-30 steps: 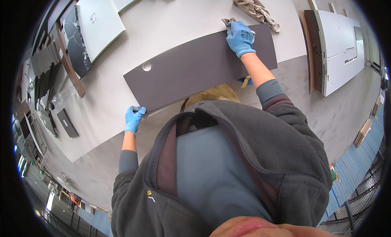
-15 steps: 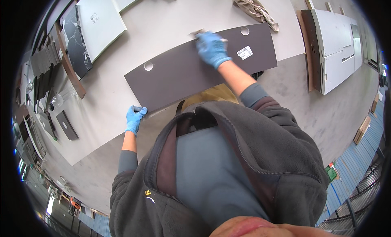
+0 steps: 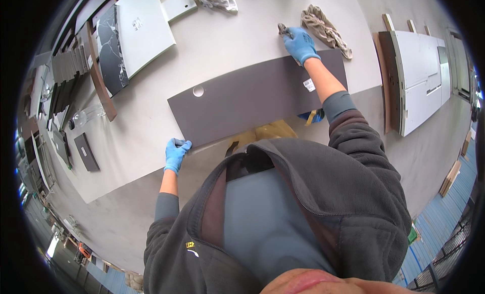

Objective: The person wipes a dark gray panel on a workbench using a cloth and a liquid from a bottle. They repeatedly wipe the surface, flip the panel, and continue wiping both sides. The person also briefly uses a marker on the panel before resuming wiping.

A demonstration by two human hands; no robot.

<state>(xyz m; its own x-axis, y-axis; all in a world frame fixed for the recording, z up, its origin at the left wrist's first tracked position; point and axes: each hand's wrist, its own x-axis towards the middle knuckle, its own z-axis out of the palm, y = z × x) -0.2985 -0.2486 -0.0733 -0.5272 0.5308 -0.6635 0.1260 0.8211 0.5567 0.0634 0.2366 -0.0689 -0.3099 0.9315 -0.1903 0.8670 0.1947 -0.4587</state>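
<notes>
A long dark grey-brown panel (image 3: 242,99) lies flat on a pale work table (image 3: 136,137) in front of me. It has a round hole (image 3: 198,91) near its left end and a white label (image 3: 309,85), partly behind my right forearm. My left hand (image 3: 177,155), in a blue glove, is closed on the panel's near left corner. Over the far edge, toward the right end, my blue-gloved right hand (image 3: 301,45) grips a crumpled grey cloth (image 3: 284,30), mostly hidden by its fingers.
A twisted beige rag (image 3: 326,27) lies beyond the panel at the right. White panels (image 3: 417,76) are stacked farther right. At the left are a white board (image 3: 141,33), a black marbled panel (image 3: 111,51), a clear bottle (image 3: 88,116) and a small dark piece (image 3: 87,152).
My right hand has moved right and away from me, from the panel's middle to past its far edge, with the cloth. My left hand stays at the corner; the view has shifted slightly.
</notes>
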